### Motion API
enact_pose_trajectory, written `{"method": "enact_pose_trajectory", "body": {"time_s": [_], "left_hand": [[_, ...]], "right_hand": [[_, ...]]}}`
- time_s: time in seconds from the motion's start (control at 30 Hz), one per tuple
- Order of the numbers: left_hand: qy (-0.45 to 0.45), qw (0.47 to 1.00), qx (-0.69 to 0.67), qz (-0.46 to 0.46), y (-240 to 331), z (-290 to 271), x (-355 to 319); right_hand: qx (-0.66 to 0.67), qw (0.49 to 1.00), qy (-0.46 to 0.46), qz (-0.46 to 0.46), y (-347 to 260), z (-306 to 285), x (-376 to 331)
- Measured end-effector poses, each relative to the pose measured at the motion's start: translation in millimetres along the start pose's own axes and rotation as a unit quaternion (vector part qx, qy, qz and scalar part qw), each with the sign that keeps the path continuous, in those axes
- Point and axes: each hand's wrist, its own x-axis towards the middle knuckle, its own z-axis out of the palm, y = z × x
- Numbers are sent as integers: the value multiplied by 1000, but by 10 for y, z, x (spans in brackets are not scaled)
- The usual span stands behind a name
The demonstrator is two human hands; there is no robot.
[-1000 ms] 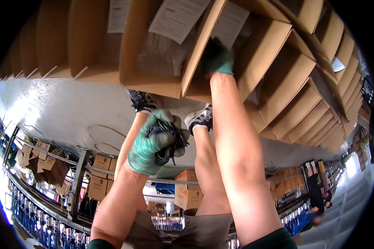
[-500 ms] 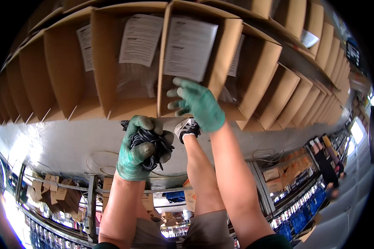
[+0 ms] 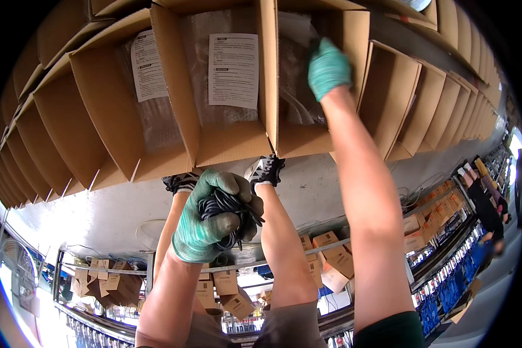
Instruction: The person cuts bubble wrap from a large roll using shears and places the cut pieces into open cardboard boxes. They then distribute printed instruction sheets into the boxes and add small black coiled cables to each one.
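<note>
My left hand (image 3: 206, 223), in a green glove with grey fingertips, is closed around a bundle of thin black cables (image 3: 229, 214). It is held in front of the row of open cardboard boxes. My right hand (image 3: 329, 69), gloved alike, reaches into an open cardboard box (image 3: 307, 139) with clear plastic wrapping inside (image 3: 296, 81). Its fingers are blurred and turned away, with a small dark patch at their tips. In the box just left, a printed white sheet (image 3: 233, 69) lies on clear plastic; the box beyond holds another printed sheet (image 3: 149, 66).
More open boxes (image 3: 107, 110) run in a tight row to both sides, with further rows behind. Behind my legs, a metal-framed rack (image 3: 151, 267) carries small cartons (image 3: 333, 255). My shoes (image 3: 267, 169) stand on the grey floor at the boxes' edge. At far right is another person (image 3: 482, 203).
My right hand has gone from spread fingers over a box with a sheet to reaching into the box right of it. My left hand keeps the cables. The view has shifted along the row.
</note>
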Motion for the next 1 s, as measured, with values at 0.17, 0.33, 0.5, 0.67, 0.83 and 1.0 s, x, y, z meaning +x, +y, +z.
{"method": "enact_pose_trajectory", "body": {"time_s": [0.17,0.33,0.5,0.67,0.83,1.0], "left_hand": [[24,999,31,-38,-100,60,1],[14,997,54,-55,-110,175,58],[6,996,72,-56,-191,219,170],[3,994,85,-68,-280,170,182],[-6,989,101,-110,-378,191,290],[7,981,157,-117,-392,308,398]], "right_hand": [[8,991,75,-109,-213,-834,-158],[-142,943,-160,-253,4,-158,-681],[216,973,-77,-6,-199,-618,-1485],[347,912,109,192,810,-818,-1430],[212,924,-119,294,2545,97,-1005],[451,742,-174,465,2000,383,-743]]}}
